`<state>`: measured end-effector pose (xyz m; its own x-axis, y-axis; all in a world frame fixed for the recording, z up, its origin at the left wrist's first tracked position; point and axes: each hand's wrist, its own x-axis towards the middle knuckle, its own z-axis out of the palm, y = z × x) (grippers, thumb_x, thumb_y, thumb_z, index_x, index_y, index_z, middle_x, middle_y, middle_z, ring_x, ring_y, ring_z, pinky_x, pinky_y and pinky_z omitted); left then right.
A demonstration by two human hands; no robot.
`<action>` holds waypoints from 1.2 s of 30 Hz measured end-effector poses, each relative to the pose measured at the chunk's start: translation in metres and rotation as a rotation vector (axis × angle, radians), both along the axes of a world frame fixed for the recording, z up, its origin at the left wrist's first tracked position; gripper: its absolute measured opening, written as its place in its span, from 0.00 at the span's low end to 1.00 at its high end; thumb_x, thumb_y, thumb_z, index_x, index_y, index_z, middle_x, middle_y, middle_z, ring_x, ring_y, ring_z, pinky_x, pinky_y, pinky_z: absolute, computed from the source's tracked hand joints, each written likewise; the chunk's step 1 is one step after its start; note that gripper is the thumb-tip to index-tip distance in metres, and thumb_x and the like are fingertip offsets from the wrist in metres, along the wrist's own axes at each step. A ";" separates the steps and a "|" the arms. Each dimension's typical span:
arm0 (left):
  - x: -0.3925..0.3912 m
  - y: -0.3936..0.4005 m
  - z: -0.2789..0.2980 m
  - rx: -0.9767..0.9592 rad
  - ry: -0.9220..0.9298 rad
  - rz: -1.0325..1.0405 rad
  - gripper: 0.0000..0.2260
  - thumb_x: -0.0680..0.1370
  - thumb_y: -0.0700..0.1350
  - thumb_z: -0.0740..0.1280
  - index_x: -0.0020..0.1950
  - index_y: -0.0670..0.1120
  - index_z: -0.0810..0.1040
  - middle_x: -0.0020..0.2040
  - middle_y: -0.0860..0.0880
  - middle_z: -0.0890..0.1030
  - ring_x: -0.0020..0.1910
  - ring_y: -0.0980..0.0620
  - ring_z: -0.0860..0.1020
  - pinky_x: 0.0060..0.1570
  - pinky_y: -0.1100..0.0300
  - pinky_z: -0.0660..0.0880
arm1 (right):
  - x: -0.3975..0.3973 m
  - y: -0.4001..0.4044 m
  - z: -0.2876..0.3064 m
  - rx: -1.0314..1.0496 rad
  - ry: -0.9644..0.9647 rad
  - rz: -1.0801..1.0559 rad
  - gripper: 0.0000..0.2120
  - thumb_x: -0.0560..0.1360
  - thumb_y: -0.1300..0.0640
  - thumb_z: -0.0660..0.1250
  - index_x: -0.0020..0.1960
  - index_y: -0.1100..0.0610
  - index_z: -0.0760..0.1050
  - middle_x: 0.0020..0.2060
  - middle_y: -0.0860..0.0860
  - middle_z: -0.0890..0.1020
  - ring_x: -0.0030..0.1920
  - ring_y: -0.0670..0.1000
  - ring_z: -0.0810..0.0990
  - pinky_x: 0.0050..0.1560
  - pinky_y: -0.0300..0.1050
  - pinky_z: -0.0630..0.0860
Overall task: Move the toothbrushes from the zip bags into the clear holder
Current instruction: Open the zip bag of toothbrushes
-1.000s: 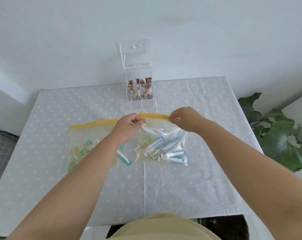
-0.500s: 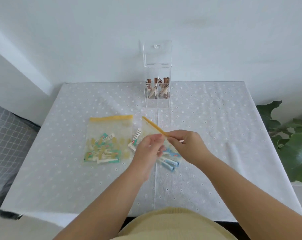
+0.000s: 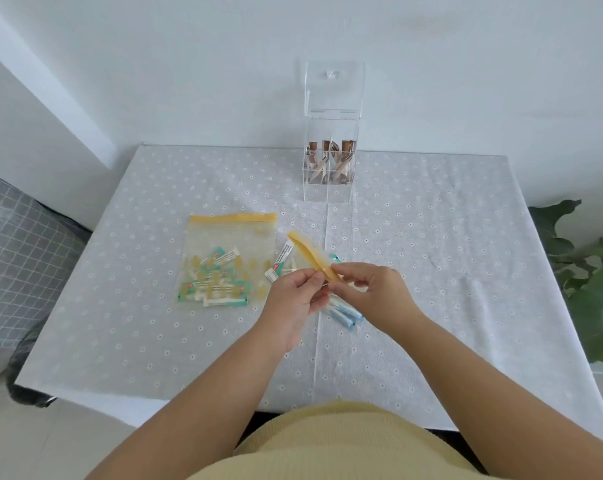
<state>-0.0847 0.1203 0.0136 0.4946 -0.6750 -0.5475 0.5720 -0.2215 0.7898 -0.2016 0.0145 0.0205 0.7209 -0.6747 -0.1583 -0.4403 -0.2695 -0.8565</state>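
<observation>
At zip bag (image 3: 312,256): both hands pinching.

White wall (image 3: 154,64) at twelve o'clock; tabletop (image 3: 431,271) under a white dotted cloth; leafy plant (image 3: 591,271) at three; grey checked fabric (image 3: 19,251) at nine.

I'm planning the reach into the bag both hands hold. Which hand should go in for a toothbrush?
Right, probably. The right hand pinches the yellow zip strip above the blue toothbrushes, while the left hand holds the bag's other side and can keep it open.
</observation>
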 end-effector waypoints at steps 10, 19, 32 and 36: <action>-0.001 -0.001 -0.001 -0.010 -0.160 -0.061 0.06 0.78 0.38 0.67 0.41 0.42 0.79 0.37 0.49 0.84 0.42 0.56 0.83 0.44 0.65 0.79 | 0.003 -0.001 0.004 -0.052 0.016 -0.069 0.08 0.75 0.59 0.67 0.47 0.51 0.85 0.35 0.51 0.85 0.32 0.46 0.78 0.34 0.38 0.74; -0.009 -0.005 -0.007 0.026 -0.196 0.085 0.06 0.76 0.41 0.71 0.39 0.45 0.82 0.41 0.47 0.84 0.41 0.53 0.84 0.43 0.61 0.79 | 0.007 0.002 0.005 -0.138 0.014 -0.087 0.03 0.73 0.59 0.72 0.43 0.57 0.85 0.35 0.50 0.85 0.35 0.47 0.81 0.37 0.35 0.76; -0.012 -0.001 -0.004 -0.087 -0.145 0.078 0.04 0.78 0.36 0.67 0.45 0.42 0.81 0.41 0.48 0.84 0.44 0.54 0.83 0.46 0.64 0.77 | 0.008 0.009 0.003 -0.114 -0.117 -0.152 0.05 0.75 0.63 0.67 0.43 0.58 0.81 0.33 0.40 0.81 0.30 0.40 0.74 0.30 0.28 0.68; -0.010 0.001 -0.001 -0.147 -0.118 0.051 0.05 0.79 0.35 0.65 0.48 0.40 0.81 0.44 0.48 0.86 0.47 0.53 0.84 0.47 0.64 0.78 | 0.007 0.004 -0.002 -0.044 -0.083 -0.157 0.05 0.75 0.59 0.68 0.41 0.57 0.80 0.31 0.49 0.82 0.27 0.43 0.69 0.27 0.32 0.66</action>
<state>-0.0952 0.1215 0.0122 0.5853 -0.7158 -0.3807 0.4810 -0.0714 0.8738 -0.1951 0.0183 0.0180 0.6155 -0.7849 -0.0706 -0.4084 -0.2411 -0.8804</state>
